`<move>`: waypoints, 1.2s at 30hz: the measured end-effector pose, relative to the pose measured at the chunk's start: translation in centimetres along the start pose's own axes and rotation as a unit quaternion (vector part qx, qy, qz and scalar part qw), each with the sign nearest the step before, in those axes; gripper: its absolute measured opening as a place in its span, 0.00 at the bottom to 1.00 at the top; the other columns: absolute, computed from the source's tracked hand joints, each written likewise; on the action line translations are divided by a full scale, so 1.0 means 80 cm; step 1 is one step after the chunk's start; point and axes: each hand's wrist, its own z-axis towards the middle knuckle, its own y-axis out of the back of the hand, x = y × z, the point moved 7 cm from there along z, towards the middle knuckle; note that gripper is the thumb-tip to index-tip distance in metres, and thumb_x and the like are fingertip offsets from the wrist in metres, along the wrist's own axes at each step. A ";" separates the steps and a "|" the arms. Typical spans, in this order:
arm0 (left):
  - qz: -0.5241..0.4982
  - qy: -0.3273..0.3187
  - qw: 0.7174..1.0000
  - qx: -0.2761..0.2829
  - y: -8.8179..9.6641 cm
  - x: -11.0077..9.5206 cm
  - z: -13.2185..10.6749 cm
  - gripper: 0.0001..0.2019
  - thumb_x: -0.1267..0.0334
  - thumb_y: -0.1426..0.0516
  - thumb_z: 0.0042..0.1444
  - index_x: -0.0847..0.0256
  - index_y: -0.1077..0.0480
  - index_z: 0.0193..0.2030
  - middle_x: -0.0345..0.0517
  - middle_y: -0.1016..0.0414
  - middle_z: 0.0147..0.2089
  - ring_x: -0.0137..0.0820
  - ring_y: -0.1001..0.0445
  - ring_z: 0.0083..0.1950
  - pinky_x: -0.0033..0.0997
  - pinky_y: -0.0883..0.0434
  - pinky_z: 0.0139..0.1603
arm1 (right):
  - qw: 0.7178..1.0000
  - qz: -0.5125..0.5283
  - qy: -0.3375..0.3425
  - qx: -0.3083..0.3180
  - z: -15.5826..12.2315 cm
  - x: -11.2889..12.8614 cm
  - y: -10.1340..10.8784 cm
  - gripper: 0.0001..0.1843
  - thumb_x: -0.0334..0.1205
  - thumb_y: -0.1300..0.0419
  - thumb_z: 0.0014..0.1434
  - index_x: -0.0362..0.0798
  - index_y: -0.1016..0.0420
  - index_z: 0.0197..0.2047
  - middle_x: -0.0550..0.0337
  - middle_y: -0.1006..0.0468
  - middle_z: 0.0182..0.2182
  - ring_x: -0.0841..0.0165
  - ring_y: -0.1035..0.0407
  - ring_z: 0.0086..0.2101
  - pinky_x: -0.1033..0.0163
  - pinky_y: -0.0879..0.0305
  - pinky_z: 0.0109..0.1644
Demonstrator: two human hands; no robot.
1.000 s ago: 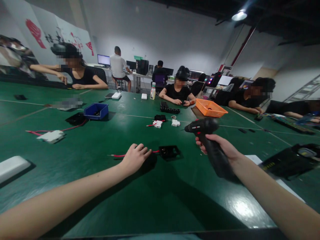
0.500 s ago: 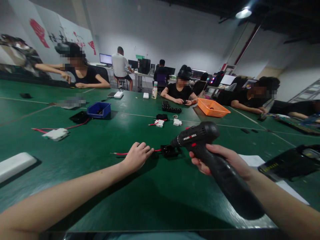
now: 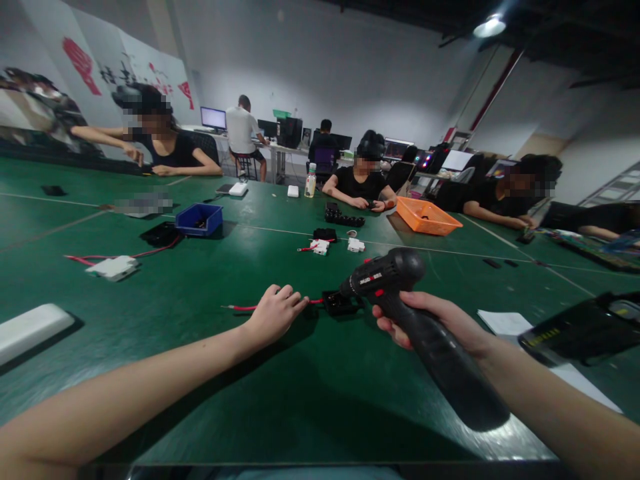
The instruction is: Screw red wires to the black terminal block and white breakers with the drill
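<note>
My right hand (image 3: 440,320) is wrapped round the handle of a black cordless drill (image 3: 395,273), whose nose points left and down at a small open black case (image 3: 341,304). The drill's tip is at the case, but whether it touches a screw there cannot be made out. A red wire (image 3: 245,308) runs from the left into this case. My left hand (image 3: 279,312) is closed over the wire, its fingers just left of the case, pressing it against the green table (image 3: 260,400).
Beyond the case lie white modules (image 3: 356,245) and black parts (image 3: 345,217). A blue bin (image 3: 199,221) and a wired white breaker-like block (image 3: 114,268) are left; an orange basket (image 3: 427,217) stands back right. A black device (image 3: 580,327) lies right. Co-workers sit across the table.
My right hand has moved left with the drill, and the drill's rear and handle have shifted left. My left hand stays in place on the red wire.
</note>
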 end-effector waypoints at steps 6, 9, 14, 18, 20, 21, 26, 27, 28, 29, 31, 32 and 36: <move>-0.001 -0.002 1.000 -0.003 -0.002 0.000 0.000 0.19 0.65 0.47 0.66 0.56 0.34 0.63 0.50 0.26 0.47 0.39 0.34 0.47 0.41 0.43 0.41 | 1.000 0.001 -0.010 -0.014 -0.001 0.000 -0.003 0.16 0.47 0.40 0.64 0.40 0.23 0.44 0.52 0.21 0.34 0.73 0.28 0.26 0.69 0.28 0.31; 0.000 -0.002 1.000 -0.002 -0.003 0.000 -0.001 0.20 0.65 0.47 0.66 0.56 0.34 0.64 0.50 0.26 0.47 0.40 0.34 0.47 0.41 0.43 0.42 | 1.000 0.005 -0.016 -0.022 -0.001 -0.002 -0.001 0.16 0.46 0.39 0.63 0.40 0.23 0.43 0.52 0.20 0.33 0.74 0.28 0.26 0.71 0.28 0.30; 0.002 -0.002 1.000 0.001 -0.004 0.000 -0.001 0.19 0.65 0.47 0.66 0.55 0.33 0.63 0.50 0.26 0.46 0.39 0.34 0.47 0.41 0.43 0.42 | 0.999 0.006 -0.026 -0.037 -0.002 -0.005 0.002 0.18 0.47 0.38 0.61 0.39 0.21 0.42 0.52 0.20 0.33 0.75 0.28 0.25 0.74 0.31 0.27; 0.003 -0.001 1.000 0.005 -0.004 0.000 0.000 0.19 0.65 0.47 0.66 0.56 0.34 0.63 0.51 0.26 0.46 0.39 0.34 0.47 0.41 0.43 0.42 | 0.999 0.012 -0.033 -0.040 -0.002 -0.007 0.003 0.17 0.47 0.37 0.61 0.38 0.21 0.42 0.53 0.21 0.33 0.75 0.29 0.25 0.74 0.30 0.28; 0.004 -0.001 1.000 0.006 -0.003 0.001 0.000 0.19 0.65 0.48 0.66 0.56 0.34 0.63 0.52 0.26 0.47 0.39 0.34 0.47 0.41 0.42 0.42 | 0.999 0.014 -0.031 -0.037 -0.003 -0.007 0.003 0.17 0.47 0.38 0.61 0.38 0.21 0.42 0.53 0.20 0.33 0.75 0.29 0.25 0.74 0.30 0.28; 0.004 -0.001 1.000 0.006 -0.003 0.001 0.000 0.19 0.66 0.48 0.66 0.56 0.34 0.63 0.52 0.26 0.47 0.39 0.34 0.47 0.41 0.42 0.42 | 0.999 0.015 -0.029 -0.036 -0.003 -0.007 0.003 0.18 0.47 0.37 0.61 0.38 0.21 0.42 0.53 0.20 0.33 0.75 0.29 0.25 0.74 0.30 0.28; 0.005 0.000 1.000 0.005 -0.001 0.001 0.000 0.20 0.66 0.47 0.65 0.56 0.33 0.63 0.50 0.26 0.46 0.39 0.34 0.46 0.42 0.42 0.41 | 0.999 0.011 -0.021 -0.034 -0.002 -0.006 0.004 0.18 0.47 0.36 0.60 0.37 0.21 0.42 0.52 0.20 0.33 0.75 0.29 0.25 0.74 0.32 0.27; 0.004 0.000 1.000 0.004 -0.001 0.001 0.000 0.20 0.66 0.47 0.65 0.55 0.33 0.63 0.50 0.26 0.46 0.39 0.34 0.46 0.42 0.42 0.41 | 0.999 0.011 -0.019 -0.031 -0.001 -0.006 0.004 0.18 0.47 0.36 0.60 0.37 0.21 0.42 0.52 0.20 0.32 0.75 0.29 0.24 0.74 0.32 0.27; 0.004 0.000 1.000 0.003 -0.001 0.001 -0.001 0.19 0.66 0.47 0.65 0.55 0.33 0.63 0.50 0.26 0.46 0.39 0.34 0.46 0.42 0.42 0.41 | 0.999 0.011 -0.015 -0.026 0.000 -0.006 0.004 0.19 0.48 0.36 0.60 0.37 0.21 0.42 0.53 0.21 0.32 0.76 0.29 0.24 0.74 0.32 0.27; 0.003 0.001 1.000 0.003 -0.001 0.001 -0.001 0.19 0.66 0.47 0.65 0.55 0.33 0.63 0.50 0.26 0.46 0.39 0.34 0.46 0.42 0.42 0.41 | 1.000 0.011 -0.012 -0.020 0.000 -0.005 0.003 0.19 0.48 0.36 0.60 0.37 0.21 0.41 0.53 0.21 0.31 0.76 0.30 0.24 0.74 0.32 0.27; 0.001 0.001 1.000 0.004 -0.001 0.001 -0.001 0.19 0.66 0.47 0.65 0.56 0.33 0.63 0.50 0.26 0.46 0.39 0.34 0.47 0.42 0.42 0.41 | 1.000 0.011 -0.006 -0.009 0.001 -0.005 0.002 0.19 0.48 0.36 0.61 0.37 0.21 0.41 0.52 0.21 0.31 0.76 0.30 0.24 0.73 0.32 0.28; 0.000 0.001 1.000 0.005 -0.001 0.001 -0.001 0.19 0.67 0.48 0.65 0.56 0.33 0.63 0.50 0.26 0.46 0.39 0.34 0.47 0.42 0.42 0.41 | 1.000 0.011 -0.004 -0.003 0.001 -0.005 0.001 0.19 0.49 0.36 0.61 0.37 0.21 0.41 0.52 0.21 0.32 0.76 0.30 0.24 0.73 0.32 0.28; -0.003 0.002 1.000 0.008 0.000 0.001 0.000 0.20 0.67 0.48 0.65 0.56 0.33 0.63 0.51 0.26 0.46 0.39 0.33 0.47 0.41 0.42 0.42 | 1.000 0.007 -0.009 -0.001 0.000 -0.006 0.002 0.20 0.49 0.36 0.60 0.37 0.21 0.42 0.52 0.21 0.32 0.76 0.30 0.25 0.74 0.33 0.28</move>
